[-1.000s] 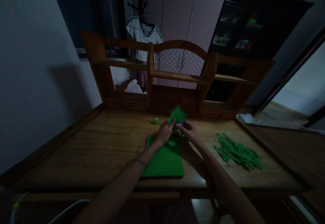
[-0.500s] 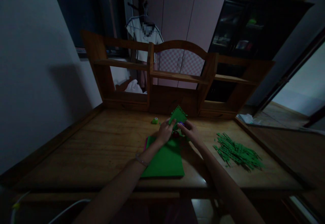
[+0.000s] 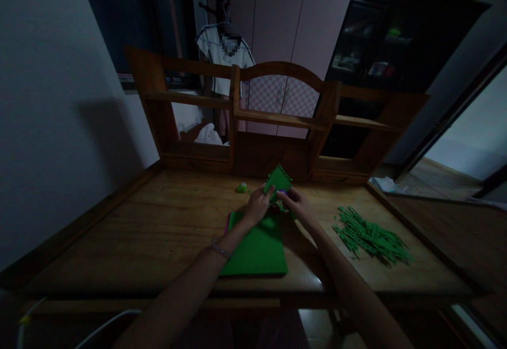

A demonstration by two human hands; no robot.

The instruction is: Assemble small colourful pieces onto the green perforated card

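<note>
A green sheet (image 3: 279, 177) with notched edges stands tilted above the table. My left hand (image 3: 258, 204) is closed on its left side, the thumb lying across its face. At the sheet's lower right, my right hand (image 3: 299, 204) is closed around a small purple object (image 3: 282, 192), perhaps a craft punch; fingers cover most of it. A dark red object (image 3: 274, 209) and small green scraps sit just under the hands, partly hidden. Below my left wrist lies a stack of green sheets (image 3: 259, 248), with a pink edge showing at its left.
A heap of punched green strips (image 3: 372, 235) lies on the right of the wooden table (image 3: 130, 233). Behind the hands is a small green object (image 3: 241, 188) with an eye-like spot. A wooden shelf unit (image 3: 273, 119) borders the table's far side.
Almost nothing differs. Both hands keep their places on the sheet and the purple object, with only a very slight shift of the view.
</note>
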